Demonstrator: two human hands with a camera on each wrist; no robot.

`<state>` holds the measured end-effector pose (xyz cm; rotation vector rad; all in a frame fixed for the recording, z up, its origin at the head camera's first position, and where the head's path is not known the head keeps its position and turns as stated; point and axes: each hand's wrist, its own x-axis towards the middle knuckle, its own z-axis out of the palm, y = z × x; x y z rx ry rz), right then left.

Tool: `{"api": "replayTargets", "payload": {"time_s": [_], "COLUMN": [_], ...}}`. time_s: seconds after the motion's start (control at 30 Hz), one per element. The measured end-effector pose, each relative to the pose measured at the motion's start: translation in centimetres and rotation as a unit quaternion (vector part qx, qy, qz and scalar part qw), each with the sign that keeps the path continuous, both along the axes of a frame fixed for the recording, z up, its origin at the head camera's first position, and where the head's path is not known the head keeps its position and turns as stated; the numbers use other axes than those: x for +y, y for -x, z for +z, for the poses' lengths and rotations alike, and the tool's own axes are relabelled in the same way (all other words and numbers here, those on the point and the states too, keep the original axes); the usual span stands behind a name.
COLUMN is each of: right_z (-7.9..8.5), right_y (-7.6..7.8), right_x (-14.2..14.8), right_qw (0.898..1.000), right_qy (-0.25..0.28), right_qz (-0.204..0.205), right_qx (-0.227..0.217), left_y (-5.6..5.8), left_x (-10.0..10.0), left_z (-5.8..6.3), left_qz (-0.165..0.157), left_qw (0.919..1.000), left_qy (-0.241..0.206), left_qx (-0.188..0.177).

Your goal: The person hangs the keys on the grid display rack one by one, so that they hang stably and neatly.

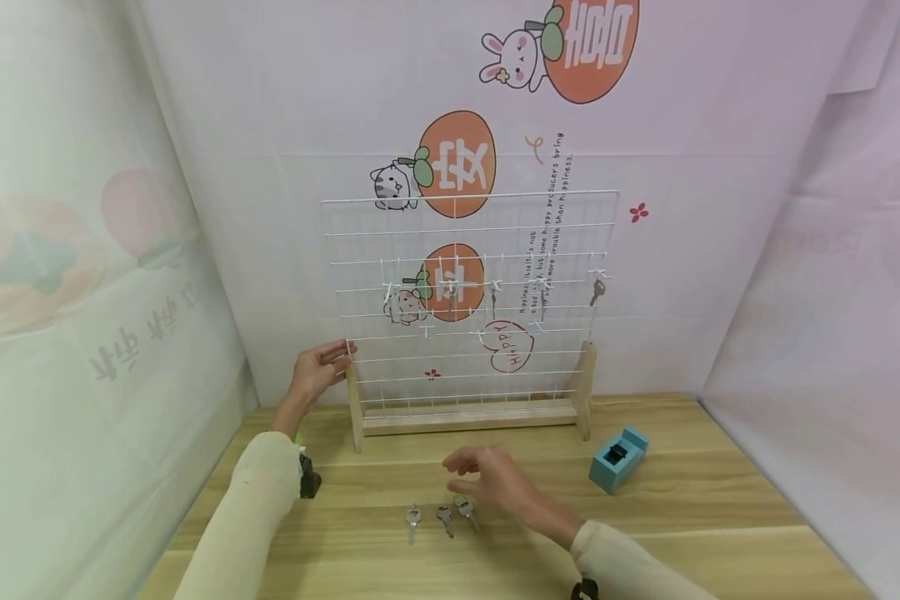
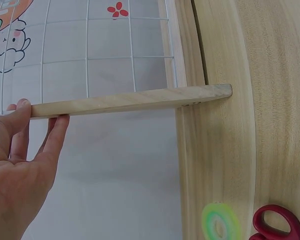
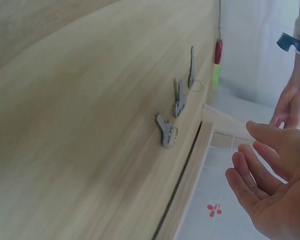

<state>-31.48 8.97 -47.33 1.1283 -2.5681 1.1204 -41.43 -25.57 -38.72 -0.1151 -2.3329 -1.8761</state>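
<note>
A white wire grid rack (image 1: 420,198) stands upright in a wooden base. My left hand (image 1: 318,371) grips the top end of its left wooden upright (image 2: 140,98), thumb on one side and fingers on the other. Over the table my right hand (image 1: 495,482) hovers with relaxed fingers and holds nothing. Just below it lie three keys with rings: a left key (image 1: 413,517), a middle key (image 1: 445,518) and a right key (image 1: 463,506). Other keys hang from white hooks on the grid, among them a key (image 1: 597,291) at the far right.
A teal block with a black insert (image 1: 618,458) sits on the table at the right. In the left wrist view, a green-yellow tape roll (image 2: 207,222) and red-handled scissors (image 2: 257,220) lie near the rack. Printed white sheeting (image 1: 667,317) encloses the table's back and sides.
</note>
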Motion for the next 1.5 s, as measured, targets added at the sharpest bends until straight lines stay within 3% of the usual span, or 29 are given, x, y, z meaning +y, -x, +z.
{"api": "replayTargets", "payload": {"time_s": [0.73, 0.97, 1.27, 1.5], "right_z": [-3.2, -3.5, -4.0, -4.1], "right_y": [0.5, 0.5, 0.4, 0.2], "right_x": [-3.9, -4.9, -5.4, -5.5], "right_qw": [0.998, 0.997, 0.996, 0.995], "right_qy": [-0.058, -0.066, -0.076, -0.088], "right_qz": [0.001, 0.0, 0.023, 0.015], "right_qx": [-0.022, -0.049, -0.037, -0.033], "left_y": [0.3, 0.2, 0.1, -0.2], "left_x": [0.1, 0.3, 0.3, 0.3], "left_z": [-0.1, -0.1, 0.1, 0.2], "left_qz": [0.007, 0.016, 0.006, 0.001], "left_qw": [1.0, 0.9998, 0.9999, 1.0], "left_qy": [-0.003, -0.004, -0.008, -0.007], "left_qx": [0.001, -0.007, 0.0, 0.0]}}
